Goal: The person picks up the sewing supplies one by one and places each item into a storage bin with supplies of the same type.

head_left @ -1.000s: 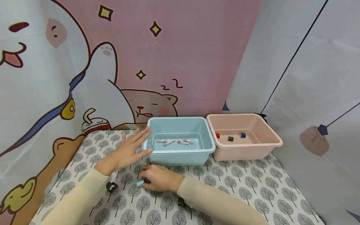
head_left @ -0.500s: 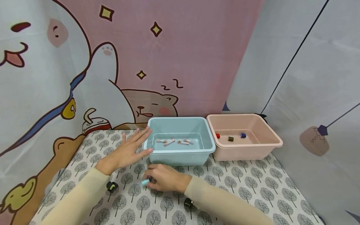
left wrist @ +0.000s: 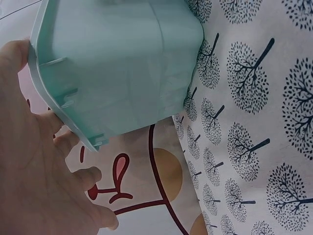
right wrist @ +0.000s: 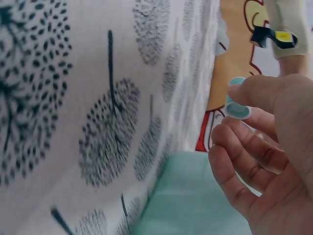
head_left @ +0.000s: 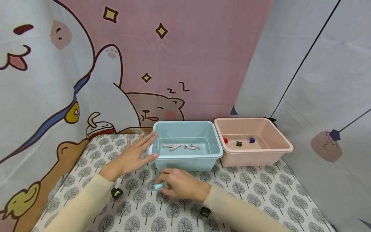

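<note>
My left hand (head_left: pixel 131 159) lies with spread, straight fingers at the left end of the light blue bin (head_left: pixel 185 162). In the left wrist view, the fingers and thumb (left wrist: pixel 17 54) touch the rim of that bin (left wrist: pixel 122 73). In front of the bin, low over the tablecloth, my right hand (head_left: pixel 184 184) pinches a small light blue spool of thread (head_left: pixel 158 186) between thumb and forefinger. The right wrist view shows the round end of the spool (right wrist: pixel 238 110), with the other fingers loosely bent beside it. Several pinkish safety pins (head_left: pixel 175 147) lie inside the blue bin.
A pink bin (head_left: pixel 255 158) stands against the blue bin's right side. It holds a red spool (head_left: pixel 225 140), a dark green spool (head_left: pixel 239 143) and a dark blue spool (head_left: pixel 251 140). A tree-print cloth (head_left: pixel 174 211) covers the table, with printed curtains behind.
My right hand has shifted to the right in front of the blue bin, carrying the light blue spool along. My left hand stays at the bin's left rim.
</note>
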`<action>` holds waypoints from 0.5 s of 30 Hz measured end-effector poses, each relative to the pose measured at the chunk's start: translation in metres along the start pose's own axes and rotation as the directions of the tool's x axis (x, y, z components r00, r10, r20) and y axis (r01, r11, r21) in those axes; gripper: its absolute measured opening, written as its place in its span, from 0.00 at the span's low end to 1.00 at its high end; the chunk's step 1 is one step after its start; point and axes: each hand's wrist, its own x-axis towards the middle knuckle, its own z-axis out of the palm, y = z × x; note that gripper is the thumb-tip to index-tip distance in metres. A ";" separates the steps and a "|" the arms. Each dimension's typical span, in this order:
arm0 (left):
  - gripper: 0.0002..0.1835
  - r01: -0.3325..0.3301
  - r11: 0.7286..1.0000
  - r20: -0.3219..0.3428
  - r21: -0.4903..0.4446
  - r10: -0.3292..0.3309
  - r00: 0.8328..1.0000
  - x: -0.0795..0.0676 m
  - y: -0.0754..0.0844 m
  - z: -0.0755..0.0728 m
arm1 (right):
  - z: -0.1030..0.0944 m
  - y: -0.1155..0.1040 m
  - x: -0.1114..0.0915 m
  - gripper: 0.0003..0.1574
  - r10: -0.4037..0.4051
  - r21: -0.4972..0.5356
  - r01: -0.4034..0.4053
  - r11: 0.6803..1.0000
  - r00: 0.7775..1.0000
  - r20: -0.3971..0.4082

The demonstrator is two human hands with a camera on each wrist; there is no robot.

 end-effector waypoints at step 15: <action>0.48 0.028 1.000 -0.013 0.001 -0.028 1.000 -0.001 0.004 0.005 | -0.054 0.003 -0.032 0.17 0.035 0.012 -0.034 0.999 0.995 -0.098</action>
